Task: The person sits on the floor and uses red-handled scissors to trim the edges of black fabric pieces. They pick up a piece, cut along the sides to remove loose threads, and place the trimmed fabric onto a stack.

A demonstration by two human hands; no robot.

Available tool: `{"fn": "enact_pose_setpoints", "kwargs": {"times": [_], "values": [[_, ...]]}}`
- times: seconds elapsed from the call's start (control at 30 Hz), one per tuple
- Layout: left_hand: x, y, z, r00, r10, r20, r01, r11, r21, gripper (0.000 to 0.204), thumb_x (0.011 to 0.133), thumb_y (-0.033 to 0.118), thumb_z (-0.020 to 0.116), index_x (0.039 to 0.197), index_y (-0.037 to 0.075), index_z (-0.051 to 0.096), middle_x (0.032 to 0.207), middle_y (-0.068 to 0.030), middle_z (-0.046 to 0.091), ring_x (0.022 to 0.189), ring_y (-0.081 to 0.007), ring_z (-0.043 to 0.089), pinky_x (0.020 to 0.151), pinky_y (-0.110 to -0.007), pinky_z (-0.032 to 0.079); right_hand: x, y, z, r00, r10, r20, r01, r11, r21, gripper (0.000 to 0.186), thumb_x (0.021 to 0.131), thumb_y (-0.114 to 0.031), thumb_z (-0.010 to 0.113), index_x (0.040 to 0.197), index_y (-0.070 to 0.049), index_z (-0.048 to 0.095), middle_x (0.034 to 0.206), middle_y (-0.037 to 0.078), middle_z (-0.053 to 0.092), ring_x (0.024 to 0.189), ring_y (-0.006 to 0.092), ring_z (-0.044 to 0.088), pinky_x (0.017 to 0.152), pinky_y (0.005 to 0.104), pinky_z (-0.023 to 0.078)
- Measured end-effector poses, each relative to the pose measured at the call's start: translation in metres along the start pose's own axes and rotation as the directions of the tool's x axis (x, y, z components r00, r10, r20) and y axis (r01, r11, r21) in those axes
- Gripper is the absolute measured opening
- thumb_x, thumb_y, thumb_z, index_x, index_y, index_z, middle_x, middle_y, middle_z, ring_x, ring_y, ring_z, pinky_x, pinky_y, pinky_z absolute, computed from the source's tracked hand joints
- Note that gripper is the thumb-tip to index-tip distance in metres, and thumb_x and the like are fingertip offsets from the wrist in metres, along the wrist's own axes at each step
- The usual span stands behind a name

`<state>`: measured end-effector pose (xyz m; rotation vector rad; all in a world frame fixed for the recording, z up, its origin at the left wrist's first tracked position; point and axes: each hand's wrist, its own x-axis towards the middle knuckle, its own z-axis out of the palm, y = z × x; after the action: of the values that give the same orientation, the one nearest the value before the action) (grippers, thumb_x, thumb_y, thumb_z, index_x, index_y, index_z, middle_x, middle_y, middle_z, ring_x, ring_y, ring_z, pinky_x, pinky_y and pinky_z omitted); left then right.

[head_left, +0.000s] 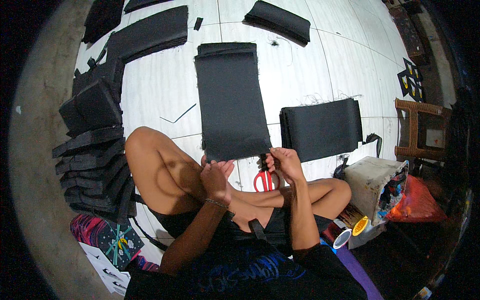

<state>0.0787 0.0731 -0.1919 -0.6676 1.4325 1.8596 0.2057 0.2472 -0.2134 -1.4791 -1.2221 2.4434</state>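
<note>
Lengthwise, the black cloth [231, 107] runs up-frame from its bottom corners, pinched by left hand [216, 180] and right hand [286, 163].

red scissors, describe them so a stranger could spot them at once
On the white tiled floor, find the central black fabric pieces. At their near right corner is the person's right hand; just beside it, toward the legs, are the scissors. Their red loop handles set them apart from the black fabric.

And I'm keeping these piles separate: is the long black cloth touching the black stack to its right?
Apart. The head view shows a strip of pale floor between the cloth and the stack.
</note>
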Motion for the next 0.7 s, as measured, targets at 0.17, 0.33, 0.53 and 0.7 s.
{"fn": "enact_pose_setpoints", "kwargs": {"times": [0.17, 0.33, 0.53, 0.7], "values": [[-0.004, 0.005, 0.003, 0.999, -0.038, 0.000, 0.038, 0.999, -0.014, 0.038, 0.102, 0.013, 0.030, 0.130, -0.012, 0.028, 0.118, -0.0329, 0.050, 0.106, -0.0387, 0.062, 0.096, -0.044, 0.053, 0.001, -0.001, 0.005, 0.998, 0.017, -0.059, -0.015, 1.000, 0.025, 0.024, 0.095, -0.018, 0.059, 0.085, 0.003, 0.064, 0.071, 0.008, 0.065, 0.055, 0.0122, 0.059, 0.048, 0.0249, 0.049], [0.004, -0.004, -0.004, 1.000, -0.019, 0.008, 0.019, 1.000, 0.004, 0.038, 0.102, 0.013, 0.031, 0.130, -0.012, 0.028, 0.117, -0.0320, 0.050, 0.107, -0.0392, 0.061, 0.095, -0.044, 0.052, 0.007, 0.008, 0.006, 0.997, -0.053, -0.057, 0.050, 0.997, -0.053, 0.024, 0.094, -0.018, 0.062, 0.080, 0.000, 0.065, 0.068, 0.007, 0.064, 0.053, 0.0106, 0.057, 0.046, 0.0242, 0.048], [0.003, -0.004, -0.003, 1.000, -0.014, -0.010, 0.013, 0.998, -0.062, 0.037, 0.101, 0.013, 0.033, 0.134, -0.004, 0.027, 0.108, -0.0270, 0.052, 0.101, -0.0379, 0.062, 0.094, -0.045, 0.053, 0.008, 0.012, 0.004, 0.997, -0.052, -0.052, 0.049, 0.997, -0.061, 0.026, 0.094, -0.019, 0.062, 0.075, -0.001, 0.063, 0.064, 0.005, 0.062, 0.049, 0.0101, 0.055, 0.046, 0.0238, 0.047], [0.019, -0.024, -0.019, 1.000, -0.008, 0.000, 0.008, 0.993, -0.115, 0.038, 0.102, 0.015, 0.034, 0.137, 0.001, 0.025, 0.106, -0.0252, 0.051, 0.100, -0.0376, 0.061, 0.093, -0.046, 0.053, 0.007, 0.013, 0.005, 0.997, -0.048, -0.058, 0.043, 0.995, -0.093, 0.027, 0.094, -0.020, 0.062, 0.075, -0.001, 0.063, 0.063, 0.004, 0.061, 0.049, 0.0104, 0.054, 0.047, 0.0242, 0.046]]}}
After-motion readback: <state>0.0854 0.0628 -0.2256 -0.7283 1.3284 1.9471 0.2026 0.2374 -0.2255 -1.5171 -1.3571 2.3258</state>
